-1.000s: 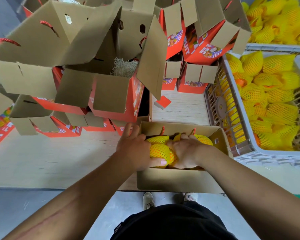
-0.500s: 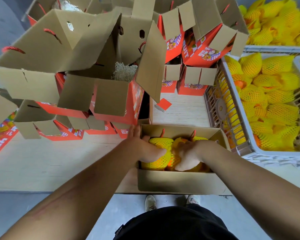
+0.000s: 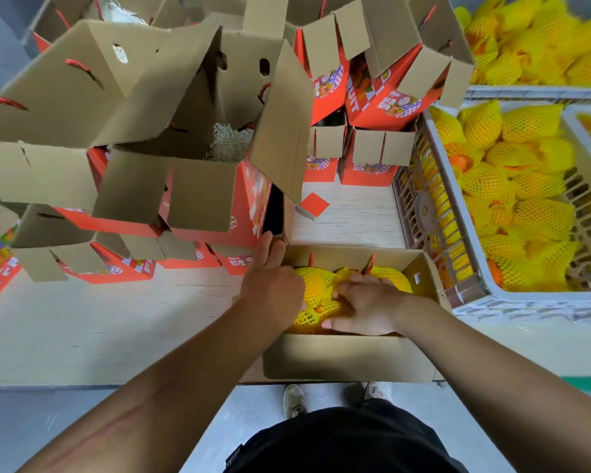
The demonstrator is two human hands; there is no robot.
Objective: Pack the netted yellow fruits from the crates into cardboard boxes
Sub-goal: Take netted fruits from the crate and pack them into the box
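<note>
Down in the open cardboard box [image 3: 348,356], both hands were on the netted yellow fruits [image 3: 316,285]. The left hand [image 3: 270,285] lay over the fruit at the box's left end, fingers stretched forward toward the far wall and pressing flat rather than curling. The right hand [image 3: 365,308] covered the fruits just beside it, fingers spread across the mesh with a fingertip showing near the front wall; whether the thumb hooked under anything could not be told, since the hand hid it.

The fruits sat tight together and filled the box nearly to its rim, so I judge this was a settling push. The risk lay right there — pressing hard on fruit wedged against cardboard could bruise the flesh, and the foam netting, already bunched under the right fingers, could slide off or snag on a nail. One fruit beyond the right hand [image 3: 391,279] rode high against the far wall beside a red rope handle [image 3: 369,262]; it might pop up when its neighbours were forced down, and then the flaps would not close.

Farther out, the box's near edge overhung the table [image 3: 116,319] toward the person's shoes — a heavy downward shove could tip it. To the right of the hands stood the white crate [image 3: 471,302] with more netted fruit, and beyond the left hand leaned a loose stack of empty boxes [image 3: 198,186], which a raised elbow might bring down.
</note>
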